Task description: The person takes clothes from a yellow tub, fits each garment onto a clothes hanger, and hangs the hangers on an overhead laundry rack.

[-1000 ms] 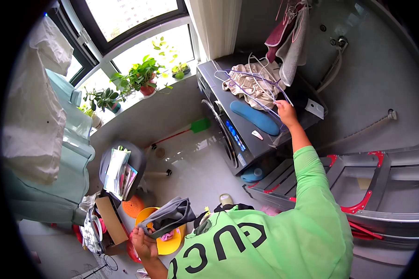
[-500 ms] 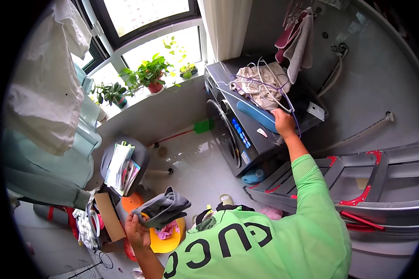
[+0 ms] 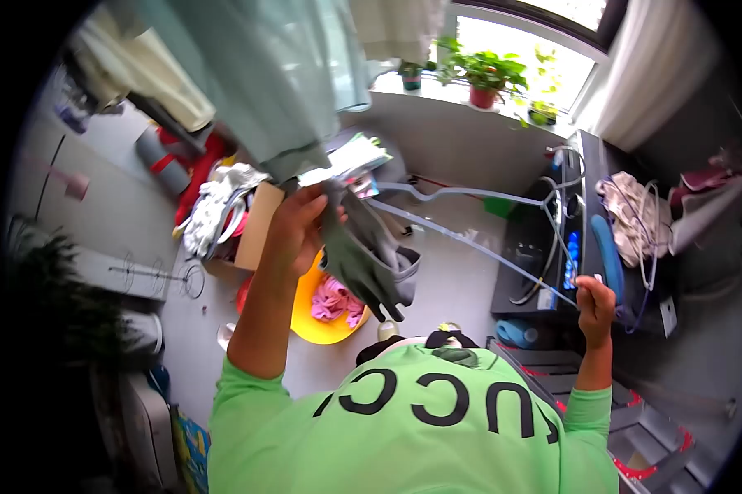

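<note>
2 hands, gripping: left hand, 1 grey garment; right hand, 1 pale blue hanger. 1 yellow basin on the floor, containing pink cloth.

Three potted plants stand along the windowsill: a leafy one in a red pot between one in a dark green pot and a smaller one at the end near the cream curtain. A flat blue object lies lengthwise on the washing machine. Near the machine's base are a blue container and a metal ladder with red fittings. Papers lie near an open cardboard box.
</note>
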### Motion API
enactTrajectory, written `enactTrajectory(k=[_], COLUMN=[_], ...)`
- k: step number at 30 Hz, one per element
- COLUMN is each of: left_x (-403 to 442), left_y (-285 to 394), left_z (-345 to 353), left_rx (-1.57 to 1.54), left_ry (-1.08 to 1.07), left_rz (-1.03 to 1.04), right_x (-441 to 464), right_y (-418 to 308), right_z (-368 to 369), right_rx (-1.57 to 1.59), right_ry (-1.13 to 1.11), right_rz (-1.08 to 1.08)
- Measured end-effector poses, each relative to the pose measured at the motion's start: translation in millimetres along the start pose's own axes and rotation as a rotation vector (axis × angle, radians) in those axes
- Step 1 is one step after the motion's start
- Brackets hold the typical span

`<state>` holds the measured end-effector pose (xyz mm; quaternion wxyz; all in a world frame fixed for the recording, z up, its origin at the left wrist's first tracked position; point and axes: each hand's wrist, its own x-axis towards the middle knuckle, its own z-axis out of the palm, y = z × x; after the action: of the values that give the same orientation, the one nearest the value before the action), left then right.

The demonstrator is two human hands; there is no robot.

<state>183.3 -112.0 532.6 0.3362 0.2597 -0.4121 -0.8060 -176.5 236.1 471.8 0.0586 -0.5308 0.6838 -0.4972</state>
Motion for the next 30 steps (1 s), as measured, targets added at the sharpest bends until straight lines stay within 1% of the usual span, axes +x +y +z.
enactTrajectory(k=[3, 5, 9, 11, 15, 18, 21, 24, 26, 28, 30], left_x=[-6.6, -8.2, -6.5, -7.0, -11.8, -10.9, -15.6, -28.0, -29.0, -25.7, -23.1], left_y=[25.5, 32.9, 32.3, 35.2, 52.9, 61.8, 80.1, 98.6, 109.1, 109.1, 102.6], left_z=[19.2, 27.0, 37.2, 47.7, 58.9, 55.0, 56.9, 66.5, 73.9, 75.8, 68.5], left_rx=[0.027, 0.07, 0.125, 0.204, 0.381, 0.624, 1.141, 1.591, 1.822, 1.871, 1.848], left_ry=[-0.011, 0.003, -0.067, -0.047, -0.039, -0.066, -0.016, -0.04, -0.177, -0.32, -0.418], left_rz=[-0.004, -0.042, -0.083, -0.047, 0.0, 0.015, 0.148, 0.384, 0.784, 1.002, 0.725], right_x=[9.3, 16.7, 33.4, 38.9, 45.0, 49.8, 54.4, 57.8, 63.7, 67.8, 72.3], right_y=[-19.7, -26.0, -36.2, -37.1, -39.2, -45.1, -41.6, -42.4, -46.1, -46.3, -48.4], right_z=[13.6, 25.8, 56.5, 70.1, 78.8, 84.5, 86.8, 81.4, 75.7, 71.0, 65.3], right_rx=[-0.037, -0.059, -0.069, -0.051, -0.133, -0.104, -0.068, -0.068, -0.081, -0.079, -0.069], right_ry=[-0.074, -0.068, -0.032, -0.012, 0.084, 0.164, 0.228, 0.221, 0.209, 0.192, 0.187], right_rz=[-0.132, -0.195, -0.295, -0.333, -0.407, -0.412, -0.411, -0.404, -0.442, -0.451, -0.44])
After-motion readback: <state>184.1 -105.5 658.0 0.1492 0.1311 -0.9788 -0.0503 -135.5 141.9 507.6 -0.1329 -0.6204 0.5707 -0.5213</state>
